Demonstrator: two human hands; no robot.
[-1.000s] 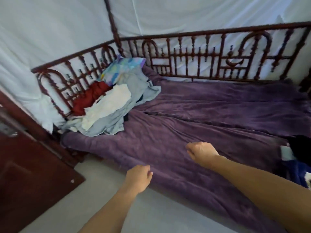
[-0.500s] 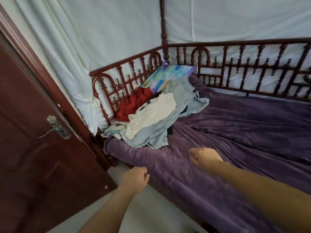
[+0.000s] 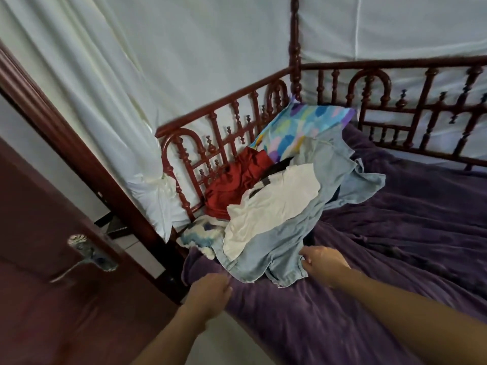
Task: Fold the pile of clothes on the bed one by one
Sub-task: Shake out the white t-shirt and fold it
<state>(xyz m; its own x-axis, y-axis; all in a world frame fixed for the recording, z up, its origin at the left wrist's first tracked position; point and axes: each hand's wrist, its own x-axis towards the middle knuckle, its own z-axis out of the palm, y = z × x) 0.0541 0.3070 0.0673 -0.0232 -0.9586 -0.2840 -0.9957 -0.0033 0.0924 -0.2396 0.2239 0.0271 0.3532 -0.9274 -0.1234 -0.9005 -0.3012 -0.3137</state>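
Note:
A pile of clothes lies at the left end of the bed (image 3: 395, 259), against the railing. A light blue garment (image 3: 284, 248) spreads over the pile's front, with a cream white garment (image 3: 268, 209) on top of it and a red garment (image 3: 237, 185) behind. A white and blue patterned piece (image 3: 200, 233) pokes out at the left. My right hand (image 3: 322, 262) is at the light blue garment's near hem, and its fingertips pinch the edge. My left hand (image 3: 210, 289) hovers loosely curled over the bed's front corner, just short of the pile, and holds nothing.
A colourful patterned pillow (image 3: 297, 127) leans in the corner behind the pile. A dark red wooden railing (image 3: 224, 143) runs along the bed's left end and back. A brown door (image 3: 52, 259) with a metal handle (image 3: 87, 256) stands at the left. A purple blanket covers the bed.
The view has swung left and closer to the pile. My right hand has reached forward to the light blue garment's hem, and my left hand has come up to the bed's corner.

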